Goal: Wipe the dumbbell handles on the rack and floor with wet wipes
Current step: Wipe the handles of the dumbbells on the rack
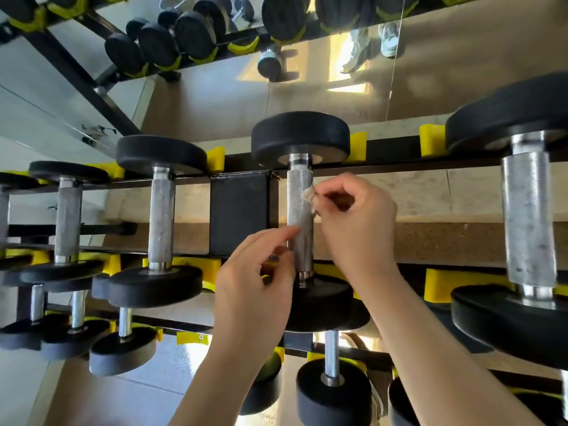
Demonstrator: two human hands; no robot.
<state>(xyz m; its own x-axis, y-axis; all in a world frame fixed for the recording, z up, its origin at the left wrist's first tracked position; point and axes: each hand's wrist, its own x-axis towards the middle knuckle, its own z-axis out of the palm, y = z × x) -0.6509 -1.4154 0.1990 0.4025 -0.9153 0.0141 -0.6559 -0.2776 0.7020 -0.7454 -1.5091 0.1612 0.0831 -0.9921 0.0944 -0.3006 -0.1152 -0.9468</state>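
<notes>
A black round-headed dumbbell with a knurled silver steel handle (300, 207) lies across the top tier of a black steel rack (242, 210), at the middle of the view. Its far rubber disc (299, 136) and near rubber disc (325, 305) sit in moulded yellow plastic cradles (433, 144). The right hand (359, 222) comes in from the near right, wrist bent. Its curled fingers (330, 187) pinch a small crumpled white wet wipe (309, 196) against the right side of the handle, about midway along it. Most of the wipe is hidden inside the pinch. The left hand (255, 281) rises from the near side with fingers loosely bent; its index fingertip (287, 233) lies on the lower left part of the handle with the thumb just below, though whether it truly grips the bar cannot be told. To the left rests a smaller dumbbell with a dull, mottled grey handle (161, 210), and to the right a thicker, scuffed knurled one (527, 216), cut off by the frame edge. A lower-tier dumbbell with a smooth chrome bar (332, 355) shows between the forearms. A mirror (215, 96) on the far side reflects the rack.
</notes>
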